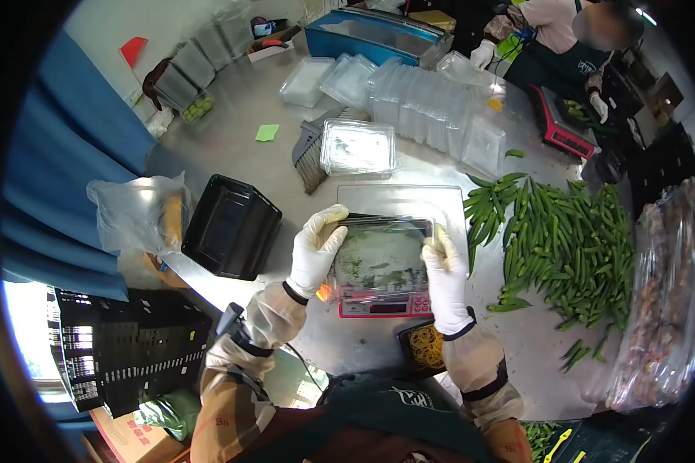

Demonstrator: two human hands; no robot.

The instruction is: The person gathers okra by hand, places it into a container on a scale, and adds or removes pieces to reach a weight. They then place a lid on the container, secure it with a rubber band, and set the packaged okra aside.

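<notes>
1. The left hand (314, 252), in a white glove, grips the left edge of a clear plastic clamshell box (380, 258), fingers curled over its top left corner.
2. The right hand (445, 275), also gloved, holds the box's right edge, fingers closed along the side with the thumb on the lid.
3. The box sits on a red digital scale (382, 305) at the near edge of the steel table (232, 147); green okra pods show dimly through its lid.
4. Just right of the scale a large heap of loose okra (560, 247) spreads across the table, close to the right hand.
5. Below the scale, touching its front, a small black tray of yellow rubber bands (425, 346) lies under the right wrist.
6. To the left of the left hand stands a stack of black trays (232, 225), and beside it a clear plastic bag (139, 212).
7. Behind the scale sit a closed clear clamshell (357, 147) resting on a brush (310, 154), and rows of stacked empty clamshells (425, 104).
8. At the far right corner another person (564, 38) in white gloves works at a second red scale (560, 123).
9. A bagged bundle (660, 301) lies along the table's right edge.
</notes>
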